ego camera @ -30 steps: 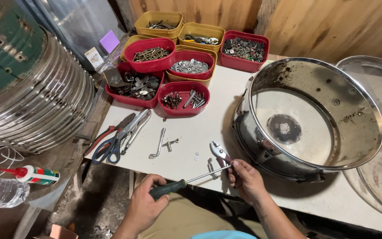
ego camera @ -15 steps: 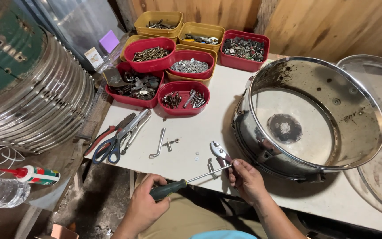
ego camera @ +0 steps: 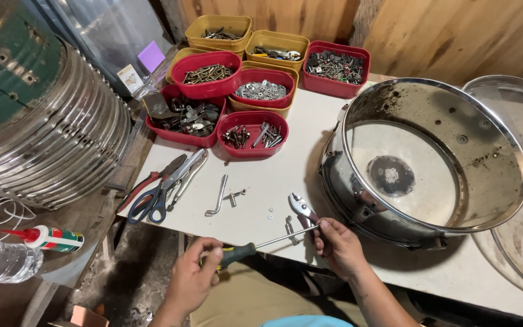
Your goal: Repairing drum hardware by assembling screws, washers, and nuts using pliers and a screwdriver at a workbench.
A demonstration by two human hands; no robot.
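Screwdriver in your left hand, pliers in your right, both at the near edge of the worktop.

Your left hand is wrapped around the dark handle of the screwdriver, its shaft running up and right to meet the pliers. Your right hand is closed on the pliers' handles, their metal nose pointing away from you over the white worktop. Just right of them sits the big steel drum; small screws lie beside the pliers, and red and yellow parts trays line the far side.

free: bare tabletop ctr | blocked: drum R, trays rear
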